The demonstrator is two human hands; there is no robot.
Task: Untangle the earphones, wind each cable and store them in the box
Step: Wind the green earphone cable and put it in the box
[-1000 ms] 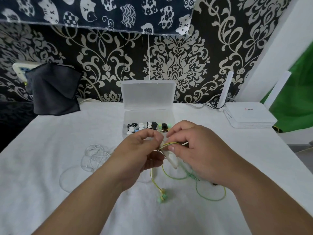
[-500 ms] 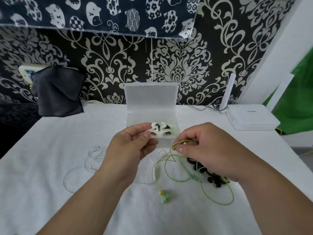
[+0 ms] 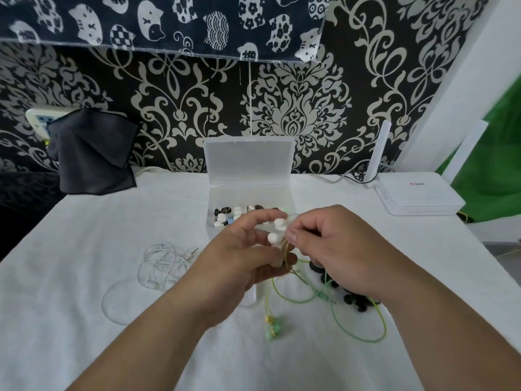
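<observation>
— Where's the grip?

— The right hand (image 3: 338, 249) pinches the green cable (image 3: 375, 337) between thumb and forefinger, right against the left hand (image 3: 242, 258). The left fingers curl round the white buds (image 3: 277, 225), and yellow-green strands cross them.

— Winding, or still a knot?

— I can't tell; the strands are too fine. I'd guess it's a snag where the two sets meet.

— So how to do it well?

— Loosen, don't pull. Feed slack towards the pinch and lift one strand clear at a time. The green buds (image 3: 272, 330) lie free on the table, so that end can pass through.

— And the rest?

— The white cable (image 3: 160, 263) lies loose to the left, the black earphones (image 3: 355, 300) under the right wrist. The box (image 3: 251, 190) stands open just behind the hands.
</observation>
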